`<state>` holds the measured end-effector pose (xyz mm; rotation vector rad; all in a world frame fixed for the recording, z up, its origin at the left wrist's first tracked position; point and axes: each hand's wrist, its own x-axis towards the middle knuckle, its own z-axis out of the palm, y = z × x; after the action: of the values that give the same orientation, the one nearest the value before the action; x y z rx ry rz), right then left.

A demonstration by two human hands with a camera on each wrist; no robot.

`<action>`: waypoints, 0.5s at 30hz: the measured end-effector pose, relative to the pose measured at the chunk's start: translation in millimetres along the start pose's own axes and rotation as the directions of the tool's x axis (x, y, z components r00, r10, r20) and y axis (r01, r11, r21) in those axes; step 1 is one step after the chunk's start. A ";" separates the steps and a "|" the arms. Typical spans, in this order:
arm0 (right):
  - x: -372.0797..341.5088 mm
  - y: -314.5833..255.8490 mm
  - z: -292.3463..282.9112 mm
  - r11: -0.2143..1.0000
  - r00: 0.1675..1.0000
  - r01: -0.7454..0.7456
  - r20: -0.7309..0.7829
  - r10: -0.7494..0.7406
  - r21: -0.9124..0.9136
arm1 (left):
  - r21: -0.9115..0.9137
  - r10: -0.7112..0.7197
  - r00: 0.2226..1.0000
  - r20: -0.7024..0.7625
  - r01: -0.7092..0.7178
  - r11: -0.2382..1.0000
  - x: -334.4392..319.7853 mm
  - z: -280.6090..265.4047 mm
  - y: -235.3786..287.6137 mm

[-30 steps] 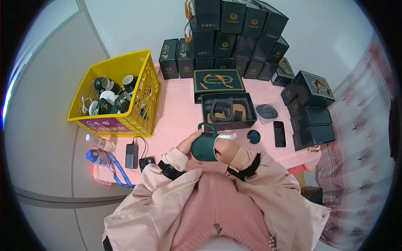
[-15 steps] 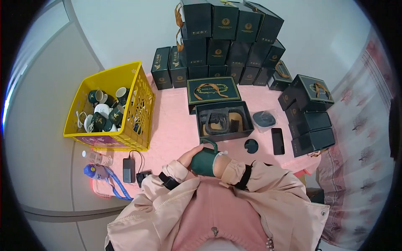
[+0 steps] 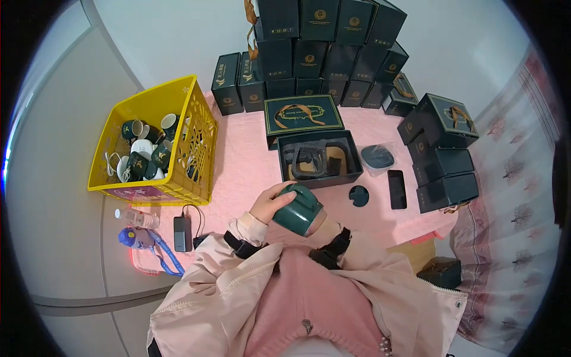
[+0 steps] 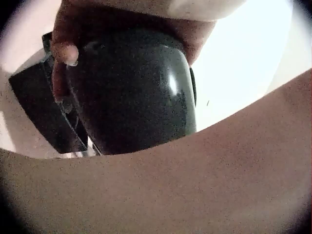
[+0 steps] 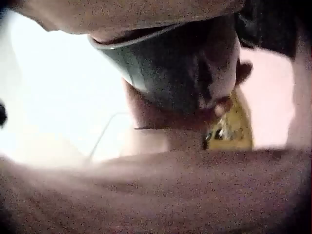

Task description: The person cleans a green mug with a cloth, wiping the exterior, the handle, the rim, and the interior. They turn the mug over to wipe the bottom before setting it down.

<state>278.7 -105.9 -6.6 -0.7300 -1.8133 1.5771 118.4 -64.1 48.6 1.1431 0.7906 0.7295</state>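
A glossy dark green mug is tilted in front of the person's chest, its mouth toward the lower right and its handle on the upper side. My left hand grips it around the base end and near the handle. The left wrist view shows fingers curled over the edge of the mug. My right hand reaches into the mouth, its fingers hidden inside. Seen from the right wrist, the mug has its rim against that hand.
Behind the hands lies an open box with dark foam, beside a lidded box. A round green disc, a wrapped dark item and a phone lie rightward. Leftward stand a yellow crate of mugs and a bottle. Dark boxes are stacked behind.
The mug has turned, bringing its handle round toward the head camera, and its mouth tips lower. White material seen at the rim earlier is out of sight. My right hand remains inside.
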 end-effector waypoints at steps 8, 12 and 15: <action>9.6 61.0 7.6 0.972 0.995 0.091 -0.010 -0.096 -0.217 | 0.111 -0.067 0.998 0.004 0.066 0.992 1.6 -5.4 -7.9; 10.4 89.8 2.2 0.924 0.989 0.145 0.013 -0.151 -0.353 | 0.240 0.044 0.998 -0.034 -0.034 0.970 -3.4 -2.1 -5.9; 5.9 17.2 0.9 0.991 0.991 0.122 -0.055 -0.125 -0.046 | 0.259 0.197 0.980 -0.003 -0.190 0.947 -10.8 2.7 4.1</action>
<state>274.3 -99.7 -23.2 -0.6626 -1.8191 1.4269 114.6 -73.4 54.9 1.4638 0.8214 0.8236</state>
